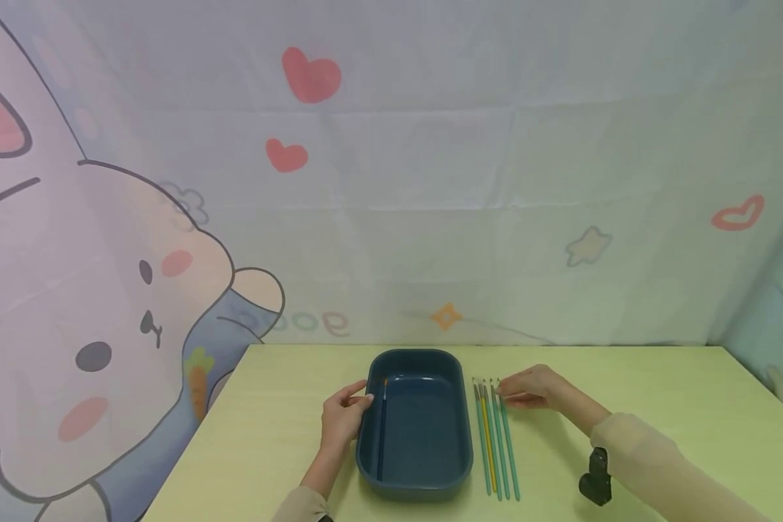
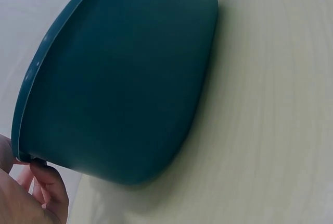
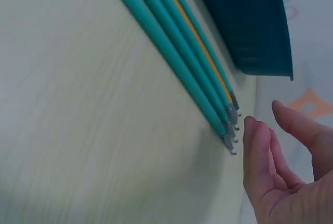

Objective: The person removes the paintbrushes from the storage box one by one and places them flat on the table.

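Note:
My left hand (image 1: 344,418) grips the left rim of a dark blue-green rectangular tray (image 1: 425,435), thumb over the edge and fingers against its outer wall. One dark-handled paintbrush (image 1: 383,435) lies lengthwise inside, along the left wall. Right of the tray, several slim paintbrushes lie side by side on the table, bristle ends away from me: teal ones (image 1: 510,449) and a yellow one (image 1: 489,449). At the bristle end of the rightmost teal brush is my right hand (image 1: 531,388). The right wrist view shows that hand's thumb and fingers apart, with nothing between them.
The pale yellow-green table (image 1: 626,384) carries the tray and brushes. Behind it hangs a cloth backdrop (image 1: 431,217) with hearts and a large cartoon rabbit (image 1: 104,290). A black strap mount (image 1: 597,476) hangs at the right sleeve.

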Demonstrator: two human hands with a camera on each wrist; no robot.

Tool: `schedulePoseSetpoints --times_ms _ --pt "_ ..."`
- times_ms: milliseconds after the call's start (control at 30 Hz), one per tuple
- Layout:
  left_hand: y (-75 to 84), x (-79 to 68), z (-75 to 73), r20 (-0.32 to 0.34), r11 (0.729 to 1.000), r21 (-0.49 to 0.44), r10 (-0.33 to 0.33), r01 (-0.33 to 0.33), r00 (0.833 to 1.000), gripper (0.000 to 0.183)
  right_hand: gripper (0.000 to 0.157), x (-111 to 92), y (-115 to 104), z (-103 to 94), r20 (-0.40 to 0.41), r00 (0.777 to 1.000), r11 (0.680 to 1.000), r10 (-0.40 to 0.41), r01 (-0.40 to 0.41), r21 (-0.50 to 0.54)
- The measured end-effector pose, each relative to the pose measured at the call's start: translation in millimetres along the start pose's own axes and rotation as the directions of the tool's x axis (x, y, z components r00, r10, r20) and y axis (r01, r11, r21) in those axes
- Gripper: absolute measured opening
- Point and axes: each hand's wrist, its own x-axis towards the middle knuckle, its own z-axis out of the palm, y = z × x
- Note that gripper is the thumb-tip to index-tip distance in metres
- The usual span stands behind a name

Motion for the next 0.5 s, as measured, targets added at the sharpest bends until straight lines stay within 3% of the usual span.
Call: schedulePoseSetpoints --times_ms 500 --pt "-1.6 0.8 1.2 -0.017 1.000 0.011 -0.004 0.004 1.000 0.035 0.048 -7.7 -27.7 27.8 0.039 0.998 0.998 -0.053 0.054 -0.019"
